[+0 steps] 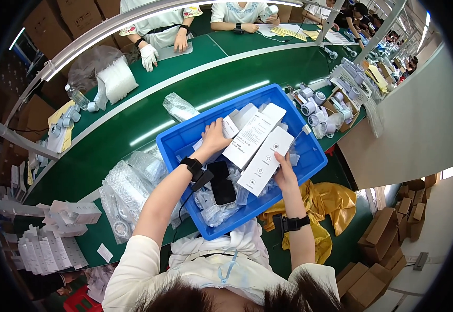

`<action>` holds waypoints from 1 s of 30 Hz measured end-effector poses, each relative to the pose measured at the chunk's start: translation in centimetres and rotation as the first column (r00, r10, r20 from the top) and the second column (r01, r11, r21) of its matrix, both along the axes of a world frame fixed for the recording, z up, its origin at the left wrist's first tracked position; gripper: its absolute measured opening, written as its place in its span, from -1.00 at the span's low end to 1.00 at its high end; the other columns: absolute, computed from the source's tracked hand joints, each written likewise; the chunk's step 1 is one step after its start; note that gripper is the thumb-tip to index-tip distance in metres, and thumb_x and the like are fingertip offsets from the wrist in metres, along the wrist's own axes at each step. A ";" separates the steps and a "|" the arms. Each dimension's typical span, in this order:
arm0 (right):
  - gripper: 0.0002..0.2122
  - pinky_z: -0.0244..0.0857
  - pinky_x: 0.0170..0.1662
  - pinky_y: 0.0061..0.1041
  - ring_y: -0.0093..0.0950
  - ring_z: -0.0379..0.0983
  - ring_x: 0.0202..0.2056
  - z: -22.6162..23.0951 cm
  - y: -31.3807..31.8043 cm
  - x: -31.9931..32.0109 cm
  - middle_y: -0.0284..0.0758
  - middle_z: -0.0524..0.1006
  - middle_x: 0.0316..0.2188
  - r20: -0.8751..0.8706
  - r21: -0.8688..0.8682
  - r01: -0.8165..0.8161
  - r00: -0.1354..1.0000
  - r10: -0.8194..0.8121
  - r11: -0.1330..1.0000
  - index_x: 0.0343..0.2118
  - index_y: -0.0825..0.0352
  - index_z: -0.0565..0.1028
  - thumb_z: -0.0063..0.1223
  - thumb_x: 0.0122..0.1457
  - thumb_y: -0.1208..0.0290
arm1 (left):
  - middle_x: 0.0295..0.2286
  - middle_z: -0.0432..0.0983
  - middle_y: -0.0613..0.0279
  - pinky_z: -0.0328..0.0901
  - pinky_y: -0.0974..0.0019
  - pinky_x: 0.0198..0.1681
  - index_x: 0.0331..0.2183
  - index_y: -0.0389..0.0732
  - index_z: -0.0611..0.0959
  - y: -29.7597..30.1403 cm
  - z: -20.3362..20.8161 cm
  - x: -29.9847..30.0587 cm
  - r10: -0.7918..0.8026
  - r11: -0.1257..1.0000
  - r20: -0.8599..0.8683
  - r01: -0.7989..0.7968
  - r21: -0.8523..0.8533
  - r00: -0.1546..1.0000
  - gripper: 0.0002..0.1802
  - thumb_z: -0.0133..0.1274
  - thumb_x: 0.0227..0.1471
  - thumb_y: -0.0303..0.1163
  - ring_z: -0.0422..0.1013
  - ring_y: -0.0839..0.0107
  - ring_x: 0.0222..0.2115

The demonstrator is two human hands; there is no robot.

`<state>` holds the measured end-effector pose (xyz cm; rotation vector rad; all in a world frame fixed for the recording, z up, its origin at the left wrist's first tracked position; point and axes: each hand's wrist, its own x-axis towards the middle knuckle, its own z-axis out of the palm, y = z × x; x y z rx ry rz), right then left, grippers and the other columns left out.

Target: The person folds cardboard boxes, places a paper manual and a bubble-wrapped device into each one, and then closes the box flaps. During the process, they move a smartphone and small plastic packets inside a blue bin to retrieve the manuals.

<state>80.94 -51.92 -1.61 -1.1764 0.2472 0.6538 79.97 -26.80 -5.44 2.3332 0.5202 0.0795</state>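
Note:
A blue plastic bin [205,231] sits tilted in front of me, its near edge by my lap. Inside, several white cardboard boxes [254,136] lie side by side on top of small clear plastic bags [217,214]. At the left end of the row, my left hand [215,138] curls its fingers over a white box. My right hand [286,176] grips the nearest white box [266,162] along its right side, thumb on the printed face. A black smartphone [222,183] lies in the bin between my forearms. Both wrists wear black straps.
Bubble-wrapped items [127,190] lie left of the bin on the green workbench [200,56]. White boxes [49,249] are stacked at the far left. Yellow cloth [330,205] hangs at the right. White round devices [315,106] crowd the far right; people work across the bench.

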 end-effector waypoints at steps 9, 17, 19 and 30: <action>-0.33 0.15 0.01 -0.40 -0.37 0.18 0.02 1.0 -1.8 -2.8 -0.29 0.22 0.01 0.341 0.230 0.068 0.929 -0.146 0.971 0.12 0.26 -0.01 0.09 -0.03 0.32 | -0.16 0.25 -0.02 0.05 0.05 -0.04 -0.02 -0.25 0.20 -2.2 6.9 -2.9 -0.029 0.997 0.409 0.056 -0.055 0.912 -0.12 0.16 -0.45 -0.23 0.12 0.01 -0.07; -0.20 0.18 -0.01 -0.41 -0.40 0.24 -0.03 2.5 -1.7 -5.3 -0.28 0.28 -0.05 0.528 0.146 -0.109 0.849 0.015 0.983 0.06 0.39 0.09 0.29 -0.23 0.19 | -0.12 0.19 -0.03 0.03 0.09 -0.01 -0.02 -0.29 0.18 -0.7 13.0 -11.0 0.019 0.999 0.707 -0.031 0.004 0.707 -0.12 0.17 -0.47 -0.36 0.12 0.02 -0.10; -0.15 0.18 -0.01 -0.39 -0.39 0.24 -0.03 2.9 -0.9 -6.0 -0.27 0.29 -0.06 0.551 0.126 -0.200 0.828 0.099 0.972 0.05 0.39 0.12 0.34 -0.31 0.15 | -0.11 0.18 -0.03 0.03 0.09 0.00 -0.02 -0.29 0.18 0.3 14.2 -14.6 0.071 0.992 0.734 -0.128 0.022 0.675 -0.11 0.17 -0.48 -0.37 0.12 0.02 -0.10; -0.20 0.09 0.04 -0.30 -0.30 0.24 -0.03 1.1 11.4 -11.5 -0.22 0.34 -0.08 0.705 -0.054 -0.820 0.373 0.603 0.570 -0.04 0.45 0.24 0.29 -0.30 0.01 | -0.04 0.13 -0.04 0.01 0.10 0.02 0.00 -0.29 0.15 2.1 17.5 -37.6 0.378 0.730 0.798 -0.681 0.055 0.470 -0.03 0.18 -0.57 -0.44 0.10 0.01 -0.05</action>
